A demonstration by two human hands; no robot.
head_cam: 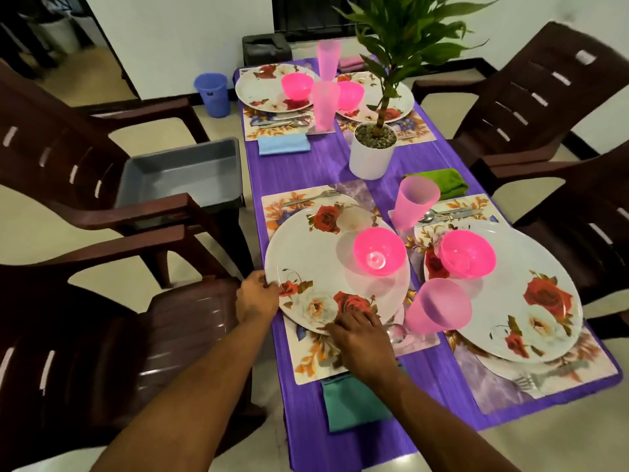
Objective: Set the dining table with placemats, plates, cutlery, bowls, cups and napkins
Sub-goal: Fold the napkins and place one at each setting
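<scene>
A white floral plate (316, 267) lies on a floral placemat (308, 359) at the near left of the purple table (299, 172). My left hand (257, 296) grips the plate's left rim. My right hand (360, 342) holds its near edge, fingers on the rim. A pink bowl (379, 252) sits on the plate. A pink cup (437, 306) stands to the right of it, and a fork (308, 198) lies beyond the plate. A teal napkin (350, 407) lies under my right wrist.
Three other places hold plates, pink bowls and cups, such as the near right plate (531, 311). A potted plant (372, 155) stands mid-table. Brown chairs (85, 335) ring the table. A grey bin (183, 172) rests on the left chair.
</scene>
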